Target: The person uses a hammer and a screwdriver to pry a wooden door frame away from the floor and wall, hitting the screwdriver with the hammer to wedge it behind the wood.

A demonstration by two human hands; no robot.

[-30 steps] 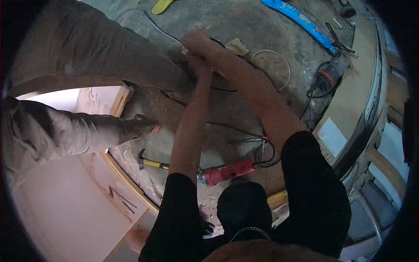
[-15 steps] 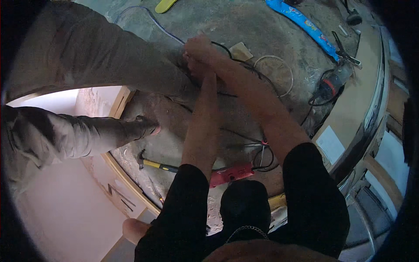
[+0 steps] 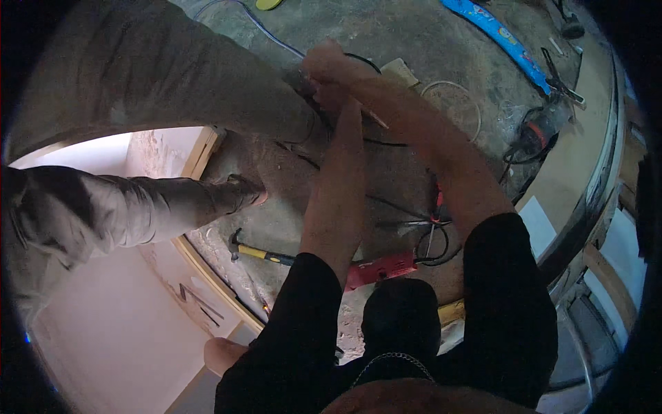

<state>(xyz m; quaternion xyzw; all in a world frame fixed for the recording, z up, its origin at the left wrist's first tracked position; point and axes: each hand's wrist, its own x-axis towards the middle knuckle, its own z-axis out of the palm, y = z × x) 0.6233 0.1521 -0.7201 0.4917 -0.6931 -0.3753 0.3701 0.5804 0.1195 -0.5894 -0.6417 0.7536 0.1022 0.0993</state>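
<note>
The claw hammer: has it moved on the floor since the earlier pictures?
No; against the wooden frame edge, the claw hammer keeps its place.

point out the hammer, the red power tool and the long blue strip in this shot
Hammer (image 3: 255,252), head view: yellow part of its handle.
Red power tool (image 3: 381,270), head view: its red body.
Long blue strip (image 3: 499,36), head view: about midway along it.

Left hand (image 3: 332,97) and right hand (image 3: 327,61) together, far centre | hammer (image 3: 255,252), near left | red power tool (image 3: 383,270), near centre | long blue strip (image 3: 498,38), far right
</note>
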